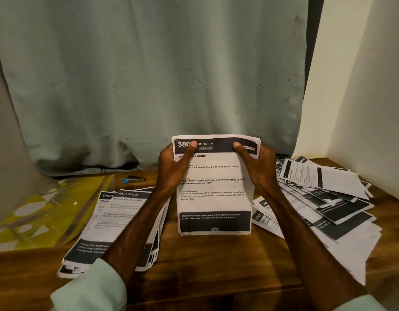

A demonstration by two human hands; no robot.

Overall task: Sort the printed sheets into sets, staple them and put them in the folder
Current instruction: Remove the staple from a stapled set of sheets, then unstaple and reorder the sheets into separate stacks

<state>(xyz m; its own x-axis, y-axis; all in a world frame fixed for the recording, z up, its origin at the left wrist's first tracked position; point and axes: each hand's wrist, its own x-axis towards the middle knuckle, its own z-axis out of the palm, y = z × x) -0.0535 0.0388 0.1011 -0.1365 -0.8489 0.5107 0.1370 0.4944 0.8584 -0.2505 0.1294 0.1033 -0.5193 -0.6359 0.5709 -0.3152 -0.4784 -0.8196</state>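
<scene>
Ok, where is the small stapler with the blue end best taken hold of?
Pinch the small dark stapler with the blue end across its middle, coming from above: it lies flat, lengthwise left to right, and both long sides are free.

A pale green curtain (149,75) fills the view from 9 o'clock round to 1 o'clock, hanging in soft folds with its hem bunched on the back edge of a wooden table (205,265). A few small dark marks (288,80) spot the cloth toward 2 o'clock. A cream wall (362,86) stands at 2 to 3 o'clock, with a narrow dark strip (315,41) between it and the curtain. The table's brown grained top spreads across 6 o'clock.
</scene>
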